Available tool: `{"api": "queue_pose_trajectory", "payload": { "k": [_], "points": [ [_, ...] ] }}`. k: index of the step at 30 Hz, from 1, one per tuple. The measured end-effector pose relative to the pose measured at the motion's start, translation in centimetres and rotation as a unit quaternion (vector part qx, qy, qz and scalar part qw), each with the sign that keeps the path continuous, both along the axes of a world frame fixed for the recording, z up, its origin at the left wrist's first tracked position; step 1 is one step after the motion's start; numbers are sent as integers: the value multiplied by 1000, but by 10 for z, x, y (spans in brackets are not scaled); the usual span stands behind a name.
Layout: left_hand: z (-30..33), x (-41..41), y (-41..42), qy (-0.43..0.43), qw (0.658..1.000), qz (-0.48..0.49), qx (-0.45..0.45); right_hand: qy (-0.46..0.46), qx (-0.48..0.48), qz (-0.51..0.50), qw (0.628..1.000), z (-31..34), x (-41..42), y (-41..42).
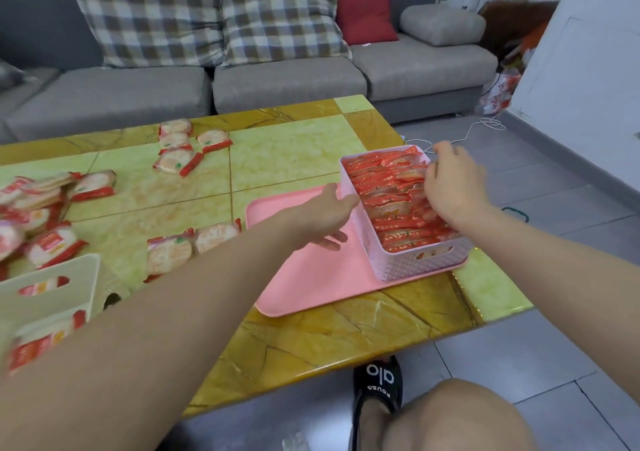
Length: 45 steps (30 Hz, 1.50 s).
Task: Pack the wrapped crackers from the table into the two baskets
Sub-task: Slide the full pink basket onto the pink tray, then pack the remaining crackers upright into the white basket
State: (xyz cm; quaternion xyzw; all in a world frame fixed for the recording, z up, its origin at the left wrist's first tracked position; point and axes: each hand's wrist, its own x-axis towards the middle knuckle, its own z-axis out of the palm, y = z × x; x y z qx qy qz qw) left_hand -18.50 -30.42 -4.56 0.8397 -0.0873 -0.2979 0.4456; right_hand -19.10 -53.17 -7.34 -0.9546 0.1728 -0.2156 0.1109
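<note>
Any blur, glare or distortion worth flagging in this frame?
Head view: white basket and left forearm at lower left are motion-blurred; the pink basket and both hands, left hand and right hand, are sharp. Glare streaks the table edge. Wide-angle bends the edges.

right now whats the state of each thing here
pink perforated plastic basket: full of wrapped crackers, standing on tray
cream plastic basket: partly filled
pink flat tray: on table
loose wrapped crackers: scattered on table
left hand: open, against pink basket
right hand: open, on crackers
</note>
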Motion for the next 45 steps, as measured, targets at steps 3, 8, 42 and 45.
{"api": "queue_pose_trajectory", "payload": {
  "k": [3, 8, 42, 45],
  "points": [
    [7, 3, 45, -35, 999, 13, 36, -48, -1, 81, 996, 17, 2, 53],
    [12, 0, 154, -110, 978, 32, 177, 12, 113, 255, 960, 24, -4, 165],
    [-69, -7, 493, -17, 870, 285, 401, 339, 117, 155, 920, -52, 49, 375],
    [-74, 3, 490, -46, 885, 278, 372, 341, 87, 184, 918, -58, 57, 388]
  ]
}}
